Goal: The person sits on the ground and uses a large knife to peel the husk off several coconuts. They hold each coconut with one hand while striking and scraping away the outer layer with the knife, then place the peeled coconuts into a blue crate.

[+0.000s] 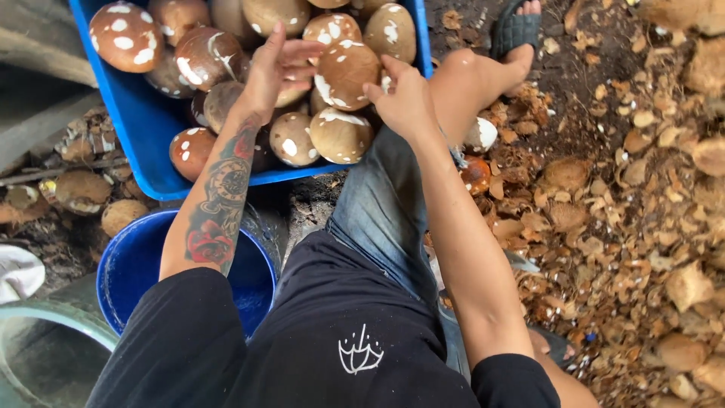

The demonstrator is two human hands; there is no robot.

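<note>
While the brown, white-flecked coconut [345,72] sits on top of the heap at the near edge of the blue crate [147,128], your two hands close on it from either side. Left hand [273,69]: fingers spread, tips touching the nut's left flank, no full grip. Right hand [404,98]: partly curled against the nut's right side, knuckles toward you; whether it bears weight cannot be told. Judged step: picking one nut out of the pile, grasp not yet completed. Next move, as judged, calls for both palms to seat firmly before lifting, since neighbouring coconuts [340,134] press close and could roll. Just below the crate stands a blue bucket [132,264], beside your left forearm. Husk scraps [627,227] cover the ground to your right.
</note>
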